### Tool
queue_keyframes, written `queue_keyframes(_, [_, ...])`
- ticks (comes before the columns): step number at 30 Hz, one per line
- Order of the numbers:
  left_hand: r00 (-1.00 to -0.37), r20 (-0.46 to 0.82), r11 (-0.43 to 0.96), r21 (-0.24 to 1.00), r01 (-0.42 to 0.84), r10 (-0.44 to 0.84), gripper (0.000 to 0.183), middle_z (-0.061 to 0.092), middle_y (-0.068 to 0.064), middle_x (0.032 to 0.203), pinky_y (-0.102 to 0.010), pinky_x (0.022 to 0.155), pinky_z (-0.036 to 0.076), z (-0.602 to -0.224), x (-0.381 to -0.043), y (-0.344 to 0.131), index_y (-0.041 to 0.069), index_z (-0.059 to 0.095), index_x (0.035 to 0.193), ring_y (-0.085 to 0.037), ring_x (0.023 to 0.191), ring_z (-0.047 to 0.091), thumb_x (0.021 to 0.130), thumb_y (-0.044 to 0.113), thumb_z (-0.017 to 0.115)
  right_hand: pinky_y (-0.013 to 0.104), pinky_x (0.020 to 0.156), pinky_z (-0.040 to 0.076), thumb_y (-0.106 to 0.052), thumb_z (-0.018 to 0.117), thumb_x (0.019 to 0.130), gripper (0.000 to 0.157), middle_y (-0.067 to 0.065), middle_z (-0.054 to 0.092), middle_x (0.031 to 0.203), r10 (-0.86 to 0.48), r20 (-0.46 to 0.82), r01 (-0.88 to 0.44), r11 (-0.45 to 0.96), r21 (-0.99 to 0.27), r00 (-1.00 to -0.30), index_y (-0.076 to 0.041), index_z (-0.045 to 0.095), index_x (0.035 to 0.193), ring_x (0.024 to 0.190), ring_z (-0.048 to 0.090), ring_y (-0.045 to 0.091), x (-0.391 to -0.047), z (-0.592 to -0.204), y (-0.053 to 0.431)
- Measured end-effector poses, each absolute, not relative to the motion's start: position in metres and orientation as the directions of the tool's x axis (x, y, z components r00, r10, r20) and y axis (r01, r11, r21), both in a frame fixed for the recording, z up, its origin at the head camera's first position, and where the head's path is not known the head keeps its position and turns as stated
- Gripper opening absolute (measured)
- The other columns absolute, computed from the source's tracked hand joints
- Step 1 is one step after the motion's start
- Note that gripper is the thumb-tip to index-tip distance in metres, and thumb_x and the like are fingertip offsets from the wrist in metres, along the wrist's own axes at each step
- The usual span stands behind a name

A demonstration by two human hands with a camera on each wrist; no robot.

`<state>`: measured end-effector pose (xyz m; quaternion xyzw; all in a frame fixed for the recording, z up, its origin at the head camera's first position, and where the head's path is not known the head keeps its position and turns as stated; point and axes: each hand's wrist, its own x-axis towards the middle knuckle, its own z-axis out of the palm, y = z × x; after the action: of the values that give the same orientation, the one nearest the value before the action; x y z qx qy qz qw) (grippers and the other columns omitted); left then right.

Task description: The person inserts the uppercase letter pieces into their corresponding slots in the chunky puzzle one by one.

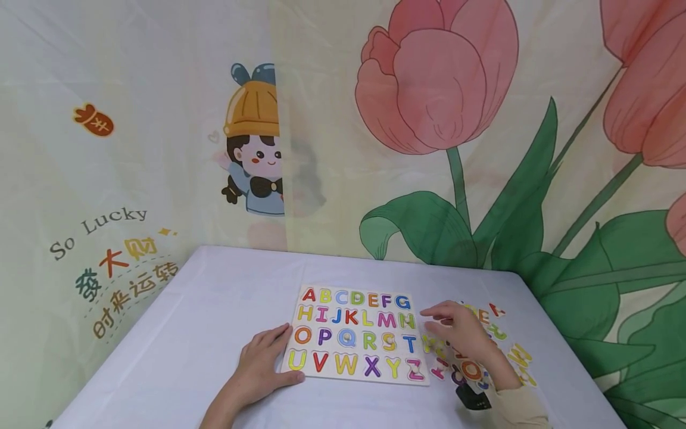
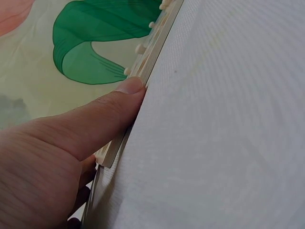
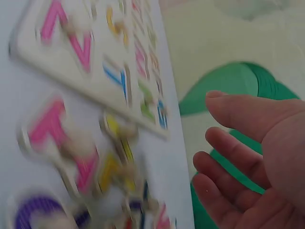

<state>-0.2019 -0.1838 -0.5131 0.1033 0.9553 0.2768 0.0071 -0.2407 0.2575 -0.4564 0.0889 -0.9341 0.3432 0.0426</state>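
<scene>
A wooden alphabet puzzle board (image 1: 334, 347) with coloured letters lies flat on the white table, and a few letters show small knobs. My left hand (image 1: 256, 368) holds its near left corner, thumb on the front edge and fingers along the left edge. The left wrist view shows the thumb (image 2: 107, 112) pressed against the board's rim. My right hand (image 1: 455, 326) hovers just right of the board, over loose letters, fingers extended and apart. Nothing lies between those fingers in the right wrist view. A pink knobbed letter (image 3: 45, 126) lies close to the board's edge.
Several loose knobbed letters lie heaped right of the board, among them an orange O (image 1: 471, 370), a red A (image 1: 496, 310) and a yellow letter (image 1: 518, 356). A black object (image 1: 473, 397) sits below the right forearm. A printed cloth (image 1: 321, 119) hangs behind the table.
</scene>
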Motion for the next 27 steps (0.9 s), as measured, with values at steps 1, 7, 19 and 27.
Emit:
queue_keyframes(1, [-0.979,0.041,0.827,0.529,0.191,0.2,0.11,0.042,-0.005,0.167,-0.064,0.121,0.028,-0.513,-0.202,-0.184,0.012,0.048,0.161,-0.035,0.149,0.036,0.074,0.065,0.088,0.045,0.096,0.06,-0.015,0.08,0.097,0.024,0.004,0.072,0.118,-0.134,0.15,-0.199,0.756,-0.624,-0.98,-0.014,0.081,0.121,0.11,0.066,0.025,-0.243,-0.456,0.266])
queue_keyframes(7, [-0.98,0.03,0.828,0.531,0.182,0.196,0.11,0.042,-0.005,0.167,-0.065,0.122,0.027,-0.513,-0.201,-0.183,0.013,0.047,0.162,-0.035,0.149,0.035,0.074,0.065,0.088,0.055,0.092,0.058,-0.017,0.081,0.096,0.026,0.012,0.072,0.118,-0.09,0.159,-0.162,0.827,-0.539,-0.983,-0.009,0.081,0.121,0.104,0.067,0.029,-0.251,-0.462,0.309])
queue_keyframes(19, [-0.981,0.034,0.823,0.539,0.178,0.19,0.11,0.041,-0.004,0.168,-0.065,0.121,0.027,-0.512,-0.2,-0.184,0.013,0.047,0.162,-0.035,0.149,0.035,0.074,0.064,0.089,0.038,0.075,0.055,-0.026,0.085,0.092,0.028,0.012,0.072,0.102,0.056,0.149,-0.027,0.865,-0.501,-0.987,-0.003,0.082,0.107,0.095,0.064,0.029,-0.265,-0.479,0.324])
queue_keyframes(27, [-0.981,0.044,0.82,0.542,0.182,0.189,0.11,0.042,-0.004,0.167,-0.064,0.122,0.026,-0.515,-0.202,-0.183,0.012,0.048,0.161,-0.035,0.149,0.035,0.074,0.064,0.089,0.067,0.098,0.043,-0.023,0.086,0.091,0.026,0.012,0.073,0.094,0.122,0.123,0.049,0.876,-0.48,-0.985,0.001,0.082,0.1,0.092,0.061,0.031,-0.266,-0.479,0.312])
